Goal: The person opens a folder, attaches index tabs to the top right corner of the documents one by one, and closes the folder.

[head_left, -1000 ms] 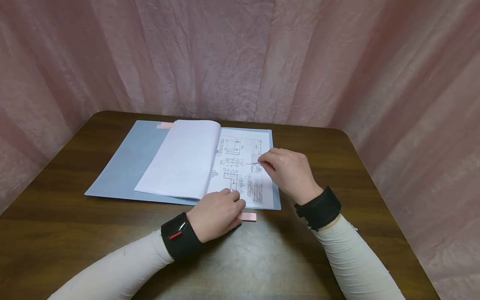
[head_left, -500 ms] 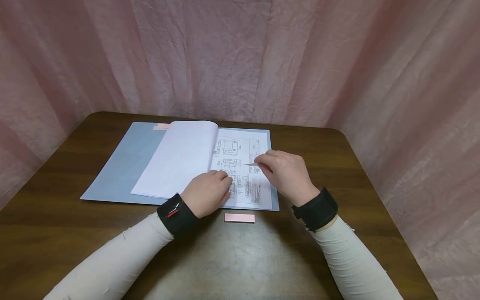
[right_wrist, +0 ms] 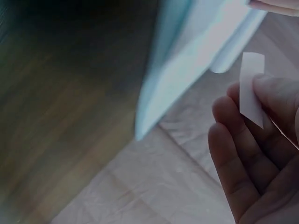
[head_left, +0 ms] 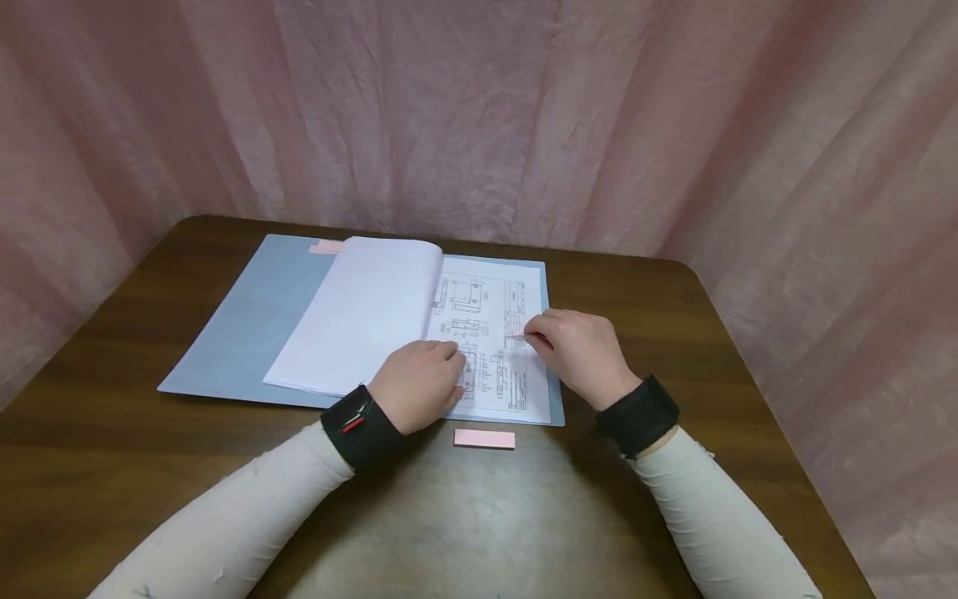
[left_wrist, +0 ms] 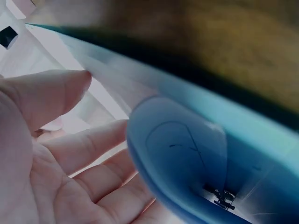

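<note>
My right hand [head_left: 580, 356] pinches a small pale sticky-note strip [right_wrist: 251, 86] between thumb and fingers, over the right part of a printed technical drawing [head_left: 494, 291]. In the right wrist view the strip stands up past the thumb tip. My left hand [head_left: 419, 384] rests on the lower part of the drawing, beside the curled fold of the turned-back pages [head_left: 355, 316]; its fingers are relaxed and hold nothing. In the left wrist view those fingers [left_wrist: 103, 144] lie against the curled pages. The sheets sit in an opened blue-grey folder [head_left: 224, 333].
A pink sticky-note pad [head_left: 484, 439] lies on the wooden table [head_left: 479, 524] just below the folder's front edge. Another pink sticky strip [head_left: 327, 247] shows at the folder's top left, by the turned pages. Pink curtains [head_left: 464, 116] hang behind and beside the table.
My left hand has left the pink pad and moved up and left onto the drawing. The right hand, still pinching the strip, has shifted slightly down and right, lower over the sheet's right side.
</note>
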{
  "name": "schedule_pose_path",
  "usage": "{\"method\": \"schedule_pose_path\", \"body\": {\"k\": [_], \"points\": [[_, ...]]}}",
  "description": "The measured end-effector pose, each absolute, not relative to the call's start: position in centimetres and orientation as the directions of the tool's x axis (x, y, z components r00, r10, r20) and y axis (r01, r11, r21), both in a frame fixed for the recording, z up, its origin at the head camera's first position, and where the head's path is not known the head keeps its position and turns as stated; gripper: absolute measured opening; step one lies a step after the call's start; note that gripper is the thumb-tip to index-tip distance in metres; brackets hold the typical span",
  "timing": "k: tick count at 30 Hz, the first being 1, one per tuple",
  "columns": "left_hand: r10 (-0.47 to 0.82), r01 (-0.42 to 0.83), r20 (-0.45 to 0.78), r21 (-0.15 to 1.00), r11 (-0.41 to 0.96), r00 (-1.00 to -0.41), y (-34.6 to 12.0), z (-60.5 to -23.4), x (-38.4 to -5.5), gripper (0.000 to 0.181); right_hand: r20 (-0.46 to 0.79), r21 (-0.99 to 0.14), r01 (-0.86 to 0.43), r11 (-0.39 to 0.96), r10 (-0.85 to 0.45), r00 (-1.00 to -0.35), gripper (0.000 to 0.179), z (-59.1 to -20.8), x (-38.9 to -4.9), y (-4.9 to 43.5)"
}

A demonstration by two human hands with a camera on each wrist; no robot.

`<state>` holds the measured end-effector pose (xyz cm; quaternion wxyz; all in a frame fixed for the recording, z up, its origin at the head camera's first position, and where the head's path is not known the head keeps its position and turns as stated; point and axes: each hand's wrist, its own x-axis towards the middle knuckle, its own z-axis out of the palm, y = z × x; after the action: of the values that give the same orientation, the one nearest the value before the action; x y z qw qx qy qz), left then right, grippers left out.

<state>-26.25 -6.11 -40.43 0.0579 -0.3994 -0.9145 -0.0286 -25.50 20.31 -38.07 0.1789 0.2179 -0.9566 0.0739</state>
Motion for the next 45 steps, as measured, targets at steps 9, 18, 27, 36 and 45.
{"method": "schedule_pose_path", "body": {"k": [9, 18, 27, 36, 45], "points": [[0.737, 0.741, 0.118, -0.016, 0.671, -0.665, -5.6, -40.0, -25.5, 0.044, 0.411, -0.019, -0.419, 0.908, -0.374, -0.831, 0.015, -38.7, -28.3, 24.0], [0.749, 0.747, 0.101, -0.058, 0.662, -0.655, -5.3, -40.1, -25.2, 0.048, 0.416, 0.03, -0.386, 0.922, -0.362, -0.834, 0.009, -39.2, -31.8, 25.3], [0.747, 0.746, 0.12, -0.065, 0.663, -0.654, -5.3, -40.3, -25.0, 0.048, 0.383, 0.026, -0.322, 0.946, -0.307, -0.871, 0.007, -39.4, -34.7, 24.7], [0.754, 0.753, 0.145, -0.073, 0.654, -0.641, -5.1, -40.3, -24.5, 0.044, 0.358, 0.011, -0.283, 0.959, -0.268, -0.894, 0.011, -40.1, -36.2, 25.3], [0.759, 0.761, 0.181, -0.075, 0.644, -0.625, -5.3, -40.1, -24.2, 0.038, 0.296, 0.061, -0.278, 0.959, -0.283, -0.912, 0.014, -40.2, -36.7, 26.1]]}}
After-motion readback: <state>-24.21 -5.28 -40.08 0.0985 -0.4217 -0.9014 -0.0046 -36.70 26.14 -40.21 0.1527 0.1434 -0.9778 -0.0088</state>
